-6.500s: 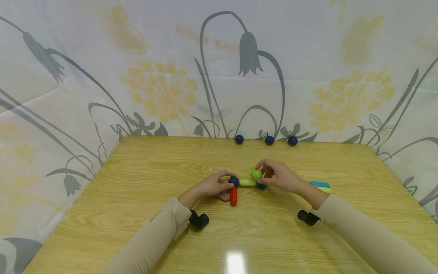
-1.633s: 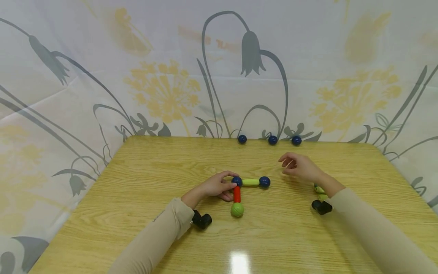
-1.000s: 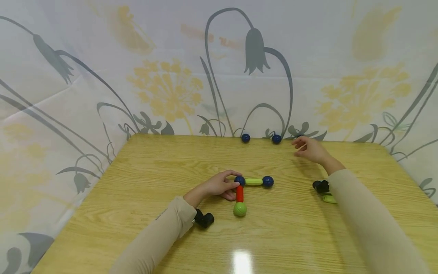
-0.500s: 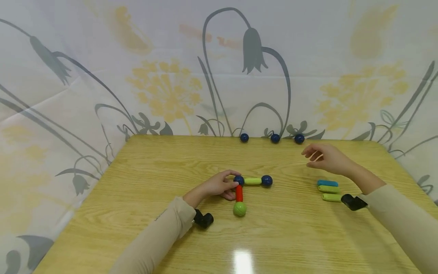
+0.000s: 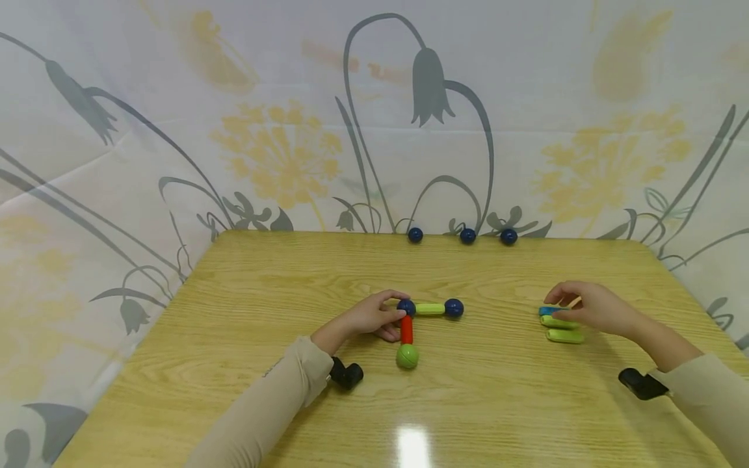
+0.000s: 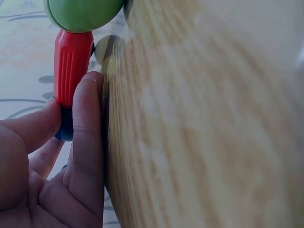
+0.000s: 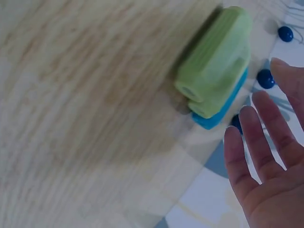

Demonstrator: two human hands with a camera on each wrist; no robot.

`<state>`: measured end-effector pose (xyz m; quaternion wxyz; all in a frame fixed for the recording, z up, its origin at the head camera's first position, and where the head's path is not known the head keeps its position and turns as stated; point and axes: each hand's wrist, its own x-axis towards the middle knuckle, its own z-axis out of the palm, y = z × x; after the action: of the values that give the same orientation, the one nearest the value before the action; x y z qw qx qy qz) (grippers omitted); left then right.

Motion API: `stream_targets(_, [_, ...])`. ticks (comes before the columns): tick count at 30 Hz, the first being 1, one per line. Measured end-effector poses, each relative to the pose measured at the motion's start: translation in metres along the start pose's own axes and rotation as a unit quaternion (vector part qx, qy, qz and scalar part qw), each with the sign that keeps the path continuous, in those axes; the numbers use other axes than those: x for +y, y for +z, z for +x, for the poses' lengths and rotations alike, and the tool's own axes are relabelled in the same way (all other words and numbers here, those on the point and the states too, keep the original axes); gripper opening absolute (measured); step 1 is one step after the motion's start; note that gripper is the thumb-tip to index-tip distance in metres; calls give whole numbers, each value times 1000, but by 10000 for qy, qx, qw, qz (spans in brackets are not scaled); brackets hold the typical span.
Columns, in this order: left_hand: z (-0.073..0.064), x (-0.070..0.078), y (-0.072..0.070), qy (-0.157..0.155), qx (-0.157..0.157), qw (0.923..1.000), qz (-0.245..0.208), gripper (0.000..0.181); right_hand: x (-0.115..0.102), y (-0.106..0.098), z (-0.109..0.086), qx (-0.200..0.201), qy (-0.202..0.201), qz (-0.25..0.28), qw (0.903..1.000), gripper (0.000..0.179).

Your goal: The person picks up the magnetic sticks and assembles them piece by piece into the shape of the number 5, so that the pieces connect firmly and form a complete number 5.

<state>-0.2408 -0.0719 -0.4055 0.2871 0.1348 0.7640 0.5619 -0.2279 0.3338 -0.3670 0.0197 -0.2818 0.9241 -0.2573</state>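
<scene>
My left hand (image 5: 370,316) pinches a dark blue ball (image 5: 406,307) between thumb and fingers on the table. From that ball a red rod (image 5: 406,330) runs toward me to a green ball (image 5: 407,356), and a lime rod (image 5: 430,309) runs right to another blue ball (image 5: 454,308). In the left wrist view the red rod (image 6: 72,66) joins the green ball (image 6: 85,12). My right hand (image 5: 599,311) hovers, fingers loosely bent, over a light blue rod (image 5: 545,311) and two lime rods (image 5: 564,336). Its fingers stand apart from these rods in the right wrist view.
Three dark blue balls (image 5: 467,236) are spaced along the table's back edge, before a flower-patterned cloth (image 5: 281,117). Black wrist cameras (image 5: 346,374) stick out below both sleeves. The wooden table (image 5: 281,273) spreads around the built pieces.
The green ball, earlier in my right hand, now sits at the red rod's near end. My right hand went toward the back balls, then came right and down to the loose rods. My left hand stayed.
</scene>
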Motion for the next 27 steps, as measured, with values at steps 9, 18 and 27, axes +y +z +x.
stream_targets(9, [-2,1,0,-14,2,10000,-28,41,7,3,-5,-32,275,-13,9996,11])
stream_targets(18, [0,0,0,31,-13,10000,-51,40,16,6,-1,-240,447,-170,9986,12])
stream_targets(27, [-1,0,0,19,-8,10000,-64,40,22,7,4,-305,418,-270,9983,15])
